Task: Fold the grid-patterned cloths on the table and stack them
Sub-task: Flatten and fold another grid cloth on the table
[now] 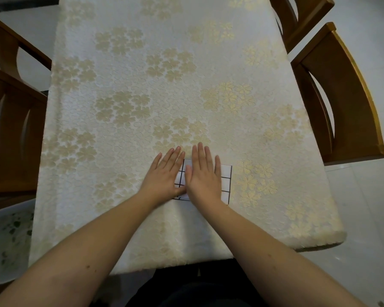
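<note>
I have no grip here: my left hand and right hand lie flat, fingers straight, pressing the folded grid-patterned cloth near the table's front edge. I judge I should sweep outward evenly to sharpen the creases.

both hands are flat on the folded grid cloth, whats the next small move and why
Probably lift both palms off and leave it. The left hand and right hand lie flat, fingers straight, on the grid-patterned cloth, which already looks like a small flat rectangle on the table. No other grid cloth is in view, so whether it lies on a stack can't be told.
</note>
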`<state>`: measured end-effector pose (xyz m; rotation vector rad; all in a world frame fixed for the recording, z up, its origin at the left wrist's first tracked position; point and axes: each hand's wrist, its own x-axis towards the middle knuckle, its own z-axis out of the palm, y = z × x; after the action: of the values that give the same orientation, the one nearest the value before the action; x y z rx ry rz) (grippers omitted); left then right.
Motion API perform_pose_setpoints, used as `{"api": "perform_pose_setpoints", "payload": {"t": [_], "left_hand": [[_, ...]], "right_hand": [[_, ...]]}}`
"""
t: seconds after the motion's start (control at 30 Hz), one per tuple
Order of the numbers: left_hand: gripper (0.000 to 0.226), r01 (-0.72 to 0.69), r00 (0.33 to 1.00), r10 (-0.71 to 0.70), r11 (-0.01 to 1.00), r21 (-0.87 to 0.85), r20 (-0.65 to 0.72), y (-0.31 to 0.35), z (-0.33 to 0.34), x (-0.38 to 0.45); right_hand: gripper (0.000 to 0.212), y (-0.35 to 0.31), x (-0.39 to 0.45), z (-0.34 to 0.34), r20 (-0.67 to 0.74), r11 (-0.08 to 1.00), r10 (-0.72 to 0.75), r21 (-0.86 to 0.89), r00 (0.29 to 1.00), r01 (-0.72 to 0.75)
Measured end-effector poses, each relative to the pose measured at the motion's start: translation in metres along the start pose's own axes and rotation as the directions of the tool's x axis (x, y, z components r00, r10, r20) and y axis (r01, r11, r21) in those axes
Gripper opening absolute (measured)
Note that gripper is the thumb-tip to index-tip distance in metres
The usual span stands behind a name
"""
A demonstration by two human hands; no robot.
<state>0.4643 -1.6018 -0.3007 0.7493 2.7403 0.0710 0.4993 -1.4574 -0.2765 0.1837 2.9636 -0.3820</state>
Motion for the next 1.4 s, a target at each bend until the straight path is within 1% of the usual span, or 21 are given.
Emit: {"api": "perform_pose_setpoints", "payload": {"t": [0.1,0.17,0.23,0.4,0.5,0.57,0.6,0.67,0.7,0.8,0.87,0.93,0.97,1.03,1.1,1.17,1.2,1.23,1.3,1.33,1.4], "left_hand": [[0.094,0.006,1.000,-0.006,1.000,0.002,-0.020,0.000,0.002,0.001],[0.096,-0.001,1.000,0.001,1.000,0.006,-0.003,0.000,0.001,0.001],[0.097,-0.005,1.000,0.005,1.000,0.014,0.013,-0.001,0.000,0.001],[0.096,-0.002,0.999,0.001,1.000,0.026,0.042,0.000,-0.003,0.001],[0.094,-0.015,0.997,0.013,1.000,0.021,0.082,-0.003,-0.007,-0.001],[0.088,-0.046,0.992,0.044,0.999,0.017,0.115,-0.005,-0.009,0.000],[0.084,-0.059,0.989,0.057,0.998,0.008,0.135,-0.007,-0.010,0.001],[0.075,-0.045,0.988,0.053,0.997,-0.060,0.145,-0.008,-0.012,0.004],[0.069,-0.030,0.993,0.041,0.994,-0.103,0.115,-0.009,-0.013,0.006],[0.045,-0.035,0.999,0.028,0.979,-0.199,-0.040,-0.013,-0.019,0.013],[0.036,-0.026,0.999,0.014,0.968,-0.251,-0.049,-0.012,-0.027,0.022],[0.030,0.018,1.000,-0.019,0.962,-0.271,-0.001,-0.009,-0.035,0.031],[0.026,0.041,0.999,-0.037,0.961,-0.272,0.022,-0.007,-0.039,0.034],[0.020,0.062,0.997,-0.049,0.962,-0.268,0.054,-0.006,-0.045,0.038],[0.022,0.050,0.997,-0.034,0.963,-0.266,0.065,-0.005,-0.049,0.037],[0.024,0.044,0.998,-0.025,0.951,-0.308,0.066,-0.003,-0.054,0.032],[0.024,0.065,0.996,-0.038,0.929,-0.365,0.081,-0.002,-0.056,0.029],[0.024,0.109,0.992,-0.064,0.884,-0.455,0.112,-0.001,-0.058,0.024],[0.023,0.203,0.977,-0.111,0.733,-0.649,0.180,0.001,-0.059,0.011],[0.021,0.238,0.970,-0.130,0.654,-0.718,0.203,0.003,-0.060,0.005],[0.017,0.298,0.954,-0.184,0.516,-0.803,0.236,0.006,-0.059,-0.007]], "right_hand": [[0.062,0.017,-0.003,0.015,0.068,0.999,-0.005,-0.040,0.998,0.007],[0.060,0.036,-0.009,0.023,0.076,0.999,0.004,-0.054,0.997,0.000],[0.059,0.054,-0.014,0.020,0.075,0.999,0.017,-0.036,0.997,-0.014],[0.064,0.094,-0.029,0.007,0.122,0.998,0.070,-0.015,0.990,-0.068],[0.066,0.112,-0.030,0.000,0.149,0.999,-0.001,0.050,0.989,-0.007],[0.067,0.119,-0.025,-0.007,0.107,0.994,-0.034,0.103,0.994,0.023],[0.062,0.121,-0.020,-0.012,0.070,0.993,-0.039,0.115,0.997,0.031],[0.044,0.123,-0.008,-0.022,0.034,0.992,-0.031,0.124,0.999,0.027],[0.039,0.121,-0.001,-0.026,0.049,0.993,-0.019,0.116,0.999,0.013],[0.040,0.112,0.018,-0.041,0.173,0.998,0.042,0.039,0.984,-0.049],[0.036,0.105,0.027,-0.050,0.244,0.996,0.085,0.004,0.966,-0.089],[0.029,0.100,0.033,-0.055,0.294,0.996,0.085,-0.023,0.952,-0.082],[0.024,0.098,0.034,-0.057,0.310,0.997,0.076,-0.005,0.948,-0.078],[0.019,0.097,0.034,-0.057,0.348,0.983,0.078,0.127,0.934,-0.129],[0.024,0.101,0.029,-0.057,0.399,0.930,0.099,0.289,0.911,-0.228],[0.028,0.107,0.023,-0.058,0.432,0.900,0.091,0.350,0.897,-0.260],[0.025,0.110,0.020,-0.058,0.444,0.905,0.081,0.342,0.892,-0.253],[0.020,0.113,0.019,-0.058,0.453,0.913,0.068,0.331,0.889,-0.238],[0.010,0.118,0.016,-0.059,0.462,0.912,0.043,0.344,0.886,-0.224],[0.009,0.119,0.014,-0.061,0.461,0.901,0.038,0.369,0.887,-0.230],[0.008,0.120,0.009,-0.064,0.442,0.865,0.053,0.428,0.896,-0.262]]}}
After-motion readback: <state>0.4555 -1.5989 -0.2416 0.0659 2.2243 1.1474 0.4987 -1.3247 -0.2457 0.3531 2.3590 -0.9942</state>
